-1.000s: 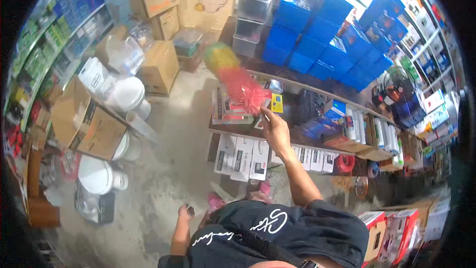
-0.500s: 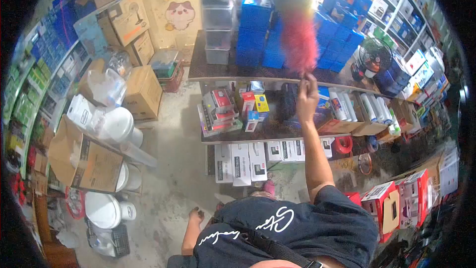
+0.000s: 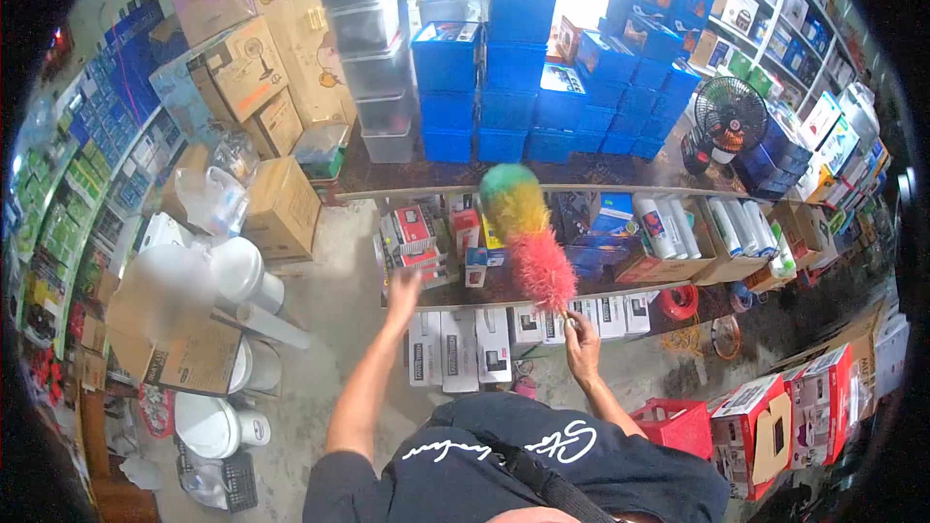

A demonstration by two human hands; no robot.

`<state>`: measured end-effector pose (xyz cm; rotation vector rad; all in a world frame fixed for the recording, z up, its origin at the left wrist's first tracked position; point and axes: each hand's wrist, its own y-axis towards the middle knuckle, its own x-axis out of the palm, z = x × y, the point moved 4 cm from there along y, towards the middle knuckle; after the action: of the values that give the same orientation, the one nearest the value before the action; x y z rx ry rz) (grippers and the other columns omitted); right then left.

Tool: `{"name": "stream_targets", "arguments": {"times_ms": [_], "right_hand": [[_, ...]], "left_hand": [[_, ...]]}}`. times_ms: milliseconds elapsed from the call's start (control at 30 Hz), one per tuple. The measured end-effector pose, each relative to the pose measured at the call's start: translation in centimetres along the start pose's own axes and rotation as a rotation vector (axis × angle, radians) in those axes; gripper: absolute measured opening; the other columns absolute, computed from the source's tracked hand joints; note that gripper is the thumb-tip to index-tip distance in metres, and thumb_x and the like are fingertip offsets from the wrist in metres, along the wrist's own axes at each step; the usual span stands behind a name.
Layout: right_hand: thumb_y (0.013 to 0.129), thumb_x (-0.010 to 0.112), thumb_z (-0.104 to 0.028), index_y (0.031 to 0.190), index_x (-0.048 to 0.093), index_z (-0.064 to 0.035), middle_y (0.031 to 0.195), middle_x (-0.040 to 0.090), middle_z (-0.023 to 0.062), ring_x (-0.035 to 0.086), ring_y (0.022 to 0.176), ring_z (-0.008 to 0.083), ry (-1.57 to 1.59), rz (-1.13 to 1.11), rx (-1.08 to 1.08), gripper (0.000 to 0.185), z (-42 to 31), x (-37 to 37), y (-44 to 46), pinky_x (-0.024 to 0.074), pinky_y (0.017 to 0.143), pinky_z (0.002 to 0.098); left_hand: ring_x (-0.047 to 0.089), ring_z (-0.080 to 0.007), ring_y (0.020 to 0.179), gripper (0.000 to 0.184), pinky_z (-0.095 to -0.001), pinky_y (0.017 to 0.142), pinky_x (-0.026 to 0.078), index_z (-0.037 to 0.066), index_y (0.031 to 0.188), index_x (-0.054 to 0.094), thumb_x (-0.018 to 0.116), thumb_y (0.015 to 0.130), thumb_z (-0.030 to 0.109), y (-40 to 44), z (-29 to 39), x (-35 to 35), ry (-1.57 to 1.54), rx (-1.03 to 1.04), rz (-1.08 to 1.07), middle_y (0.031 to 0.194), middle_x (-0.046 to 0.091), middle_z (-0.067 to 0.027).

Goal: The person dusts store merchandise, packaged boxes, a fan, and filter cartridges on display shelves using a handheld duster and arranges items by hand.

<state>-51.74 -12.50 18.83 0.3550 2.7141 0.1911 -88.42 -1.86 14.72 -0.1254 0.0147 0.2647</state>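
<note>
My right hand is closed round the thin handle of a feather duster. The duster's fluffy head is green, yellow and pinkish red, and tilts up and left across the lower shelf. Behind it a yellow box and a small blue box are partly covered. My left hand is raised at the shelf's left end, close to a stack of red and white boxes. Motion smears its fingers, so I cannot tell whether it touches a box.
Blue boxes and clear plastic tubs are stacked on the counter top, with a black fan at right. White boxes stand below the shelf. White buckets and cartons crowd the left floor; red boxes stand at right.
The duster has come down from before the blue boxes to the lower shelf, as my right hand drew back. My left hand has risen from beside my body to the red and white boxes.
</note>
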Motion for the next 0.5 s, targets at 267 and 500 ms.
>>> {"name": "stream_targets", "arguments": {"times_ms": [267, 500], "right_hand": [[0.087, 0.053, -0.01, 0.109, 0.058, -0.0042, 0.07, 0.053, 0.0018, 0.046, 0.062, 0.0076, 0.122, 0.048, 0.046, 0.024, 2.8, -3.1, 0.7, 0.0404, 0.055, 0.0246], [0.087, 0.053, -0.01, 0.106, 0.059, -0.0025, 0.066, 0.051, -0.0016, 0.044, 0.059, 0.0054, 0.185, 0.073, 0.076, 0.021, 6.0, -5.7, 0.7, 0.0382, 0.052, 0.0225]], "left_hand": [[0.037, -0.0419, 0.115, 0.084, -0.0462, 0.097, 0.03, -0.003, 0.131, 0.024, 0.073, 0.069, 0.027, 10.0, 20.5, 10.9, 0.472, 0.667, 0.392, 0.123, 0.038, -0.0288], [0.046, -0.0432, 0.108, 0.1, -0.0483, 0.09, 0.037, -0.005, 0.128, 0.033, 0.074, 0.059, 0.054, 16.1, 15.5, 12.1, 0.482, 0.659, 0.448, 0.117, 0.049, -0.0268]]}}
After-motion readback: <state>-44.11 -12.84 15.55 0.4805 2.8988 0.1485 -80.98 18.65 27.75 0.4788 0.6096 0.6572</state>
